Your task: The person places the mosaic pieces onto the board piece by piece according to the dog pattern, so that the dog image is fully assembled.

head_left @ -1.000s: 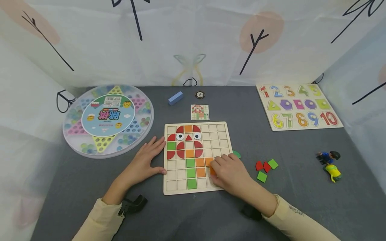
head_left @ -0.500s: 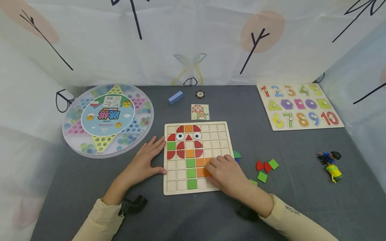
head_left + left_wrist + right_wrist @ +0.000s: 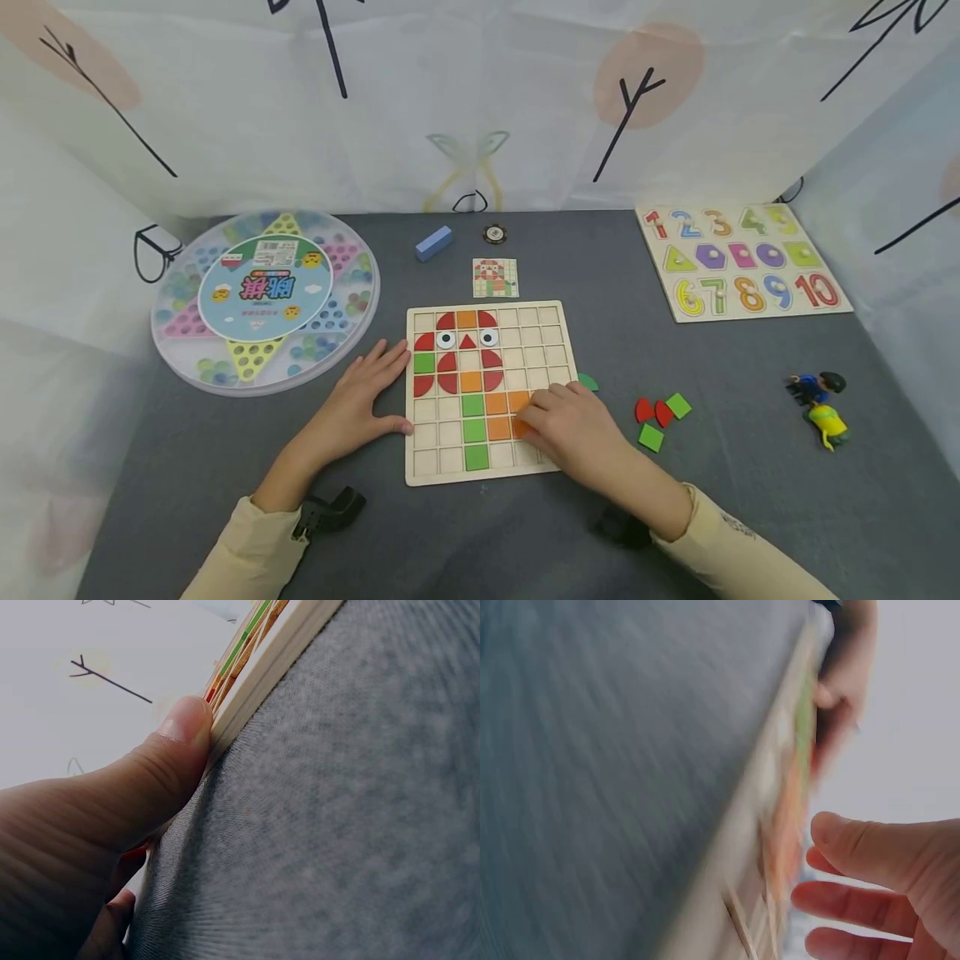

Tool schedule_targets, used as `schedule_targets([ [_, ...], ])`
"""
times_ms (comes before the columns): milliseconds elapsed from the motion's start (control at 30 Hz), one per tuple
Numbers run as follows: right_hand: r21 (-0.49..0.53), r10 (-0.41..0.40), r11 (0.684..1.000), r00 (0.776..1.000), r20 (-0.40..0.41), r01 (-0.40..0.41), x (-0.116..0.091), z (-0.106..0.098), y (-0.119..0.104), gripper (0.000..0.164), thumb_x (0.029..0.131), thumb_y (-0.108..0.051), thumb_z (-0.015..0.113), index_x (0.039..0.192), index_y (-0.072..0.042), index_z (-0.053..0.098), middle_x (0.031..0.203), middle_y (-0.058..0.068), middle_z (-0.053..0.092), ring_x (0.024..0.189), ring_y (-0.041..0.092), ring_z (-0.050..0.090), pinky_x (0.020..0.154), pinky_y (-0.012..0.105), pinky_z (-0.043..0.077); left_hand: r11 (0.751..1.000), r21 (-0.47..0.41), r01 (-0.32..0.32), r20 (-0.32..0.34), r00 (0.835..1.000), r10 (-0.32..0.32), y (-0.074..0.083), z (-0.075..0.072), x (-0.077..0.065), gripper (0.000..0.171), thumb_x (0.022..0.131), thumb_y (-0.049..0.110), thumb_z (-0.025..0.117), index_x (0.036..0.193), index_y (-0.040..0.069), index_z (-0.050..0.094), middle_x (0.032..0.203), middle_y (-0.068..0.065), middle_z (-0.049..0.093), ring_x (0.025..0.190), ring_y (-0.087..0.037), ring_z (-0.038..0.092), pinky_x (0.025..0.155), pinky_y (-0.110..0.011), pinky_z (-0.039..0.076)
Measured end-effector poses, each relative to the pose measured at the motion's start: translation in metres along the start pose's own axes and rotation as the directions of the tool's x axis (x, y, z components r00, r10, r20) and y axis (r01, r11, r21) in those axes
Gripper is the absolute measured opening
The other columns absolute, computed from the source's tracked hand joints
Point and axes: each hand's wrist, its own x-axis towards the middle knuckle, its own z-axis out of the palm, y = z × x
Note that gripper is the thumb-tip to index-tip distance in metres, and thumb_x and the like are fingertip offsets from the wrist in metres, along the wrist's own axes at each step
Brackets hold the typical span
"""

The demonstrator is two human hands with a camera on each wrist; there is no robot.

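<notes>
A wooden grid board [image 3: 534,344] lies in the middle of the table, partly filled with red, orange and green tiles and two round eye pieces. My left hand [image 3: 360,398] rests along its left edge, fingers and thumb spread. In the left wrist view the thumb [image 3: 169,757] touches the board's side. Over the board's lower right part is my right hand [image 3: 573,429], its fingertips at an orange tile [image 3: 519,427] in the grid and partly covering it. The right wrist view shows the right thumb [image 3: 870,847] and fingers apart, with nothing between them.
Loose red pieces [image 3: 644,410] and green squares [image 3: 650,437] lie right of the board. A pattern card [image 3: 495,277], a blue block [image 3: 433,243] and a round token [image 3: 494,234] lie behind it. A round game box [image 3: 266,287], number board [image 3: 750,260] and toy figures [image 3: 825,423] stand farther out.
My right hand shifted slightly left, then back right over the board. An orange tile that was under its fingers now shows in the grid. The left hand stays at the board's edge.
</notes>
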Motion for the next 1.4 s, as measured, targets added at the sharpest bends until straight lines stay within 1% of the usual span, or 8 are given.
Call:
schedule_targets([
  [100,0.042,0.086,0.996,0.995,-0.041,-0.085,-0.007,-0.011,0.021,0.021,0.071,-0.02,0.074,0.09,-0.015,0.069,0.085,-0.002,0.062,0.078,0.016,0.057,0.068,0.033,0.044,1.0,0.003,0.01,0.008,1.0,-0.01,0.0,0.0,-0.001,0.101,0.063,0.052,0.071,0.143,0.019,0.02,0.149,0.004,0.013,0.137,-0.023,0.001,0.106,-0.051,0.005],
  [200,0.06,0.22,0.974,0.974,-0.045,-0.218,-0.014,-0.016,0.043,0.029,0.067,-0.017,0.077,0.094,-0.011,0.069,0.087,0.002,0.064,0.078,0.019,0.059,0.065,0.036,0.047,1.0,0.007,0.013,0.011,1.0,-0.013,-0.001,0.0,-0.001,0.101,0.063,0.052,0.071,0.143,0.019,0.02,0.149,0.005,0.013,0.137,-0.022,0.0,0.106,-0.051,0.005],
  [267,0.076,0.291,0.954,0.957,-0.001,-0.29,-0.017,-0.015,0.055,0.031,0.068,-0.018,0.077,0.097,-0.01,0.068,0.089,0.003,0.064,0.078,0.02,0.06,0.064,0.037,0.048,1.0,0.007,0.013,0.008,1.0,-0.013,-0.002,0.0,-0.002,0.101,0.063,0.052,0.071,0.143,0.018,0.02,0.149,0.004,0.013,0.137,-0.022,0.001,0.106,-0.051,0.005],
  [367,0.092,0.338,0.934,0.936,0.097,-0.346,-0.016,-0.009,0.064,0.033,0.071,-0.022,0.074,0.101,-0.01,0.067,0.09,0.003,0.063,0.077,0.017,0.058,0.063,0.035,0.047,1.0,0.008,0.013,0.006,1.0,-0.013,-0.003,0.0,-0.002,0.101,0.062,0.051,0.072,0.143,0.018,0.021,0.149,0.004,0.014,0.137,-0.023,0.001,0.106,-0.051,0.005],
  [567,0.12,0.354,0.92,0.922,0.157,-0.373,-0.009,0.001,0.065,0.03,0.073,-0.022,0.073,0.101,-0.012,0.066,0.079,-0.001,0.058,0.065,0.01,0.05,0.053,0.027,0.041,1.0,0.005,0.016,0.011,1.0,-0.016,-0.005,0.002,-0.003,0.1,0.063,0.053,0.07,0.143,0.02,0.02,0.149,0.006,0.012,0.137,-0.022,0.0,0.106,-0.051,0.005],
  [900,0.105,0.368,0.919,0.923,0.108,-0.379,-0.006,0.003,0.07,0.024,0.075,-0.016,0.07,0.098,-0.012,0.065,0.074,-0.001,0.054,0.056,0.01,0.043,0.045,0.024,0.033,1.0,0.002,0.011,0.009,1.0,-0.011,-0.002,0.0,-0.001,0.101,0.063,0.053,0.071,0.143,0.019,0.02,0.149,0.005,0.013,0.137,-0.022,0.0,0.106,-0.051,0.005],
  [1067,0.105,0.358,0.924,0.928,0.105,-0.369,-0.004,0.0,0.068,0.015,0.075,-0.013,0.068,0.089,-0.012,0.065,0.075,-0.001,0.054,0.057,0.01,0.045,0.045,0.025,0.035,1.0,-0.003,0.011,0.012,1.0,-0.011,-0.001,0.001,0.0,0.101,0.062,0.053,0.07,0.143,0.02,0.019,0.149,0.006,0.012,0.137,-0.022,0.0,0.106,-0.051,0.004],
  [1400,0.085,0.365,0.923,0.924,0.116,-0.376,-0.001,0.003,0.066,0.025,0.074,-0.015,0.071,0.098,-0.011,0.064,0.078,0.0,0.054,0.059,0.011,0.045,0.047,0.025,0.035,1.0,-0.012,0.014,0.017,1.0,-0.014,0.001,-0.001,0.001,0.101,0.062,0.052,0.072,0.143,0.02,0.019,0.149,0.005,0.012,0.137,-0.022,0.0,0.106,-0.051,0.004],
])
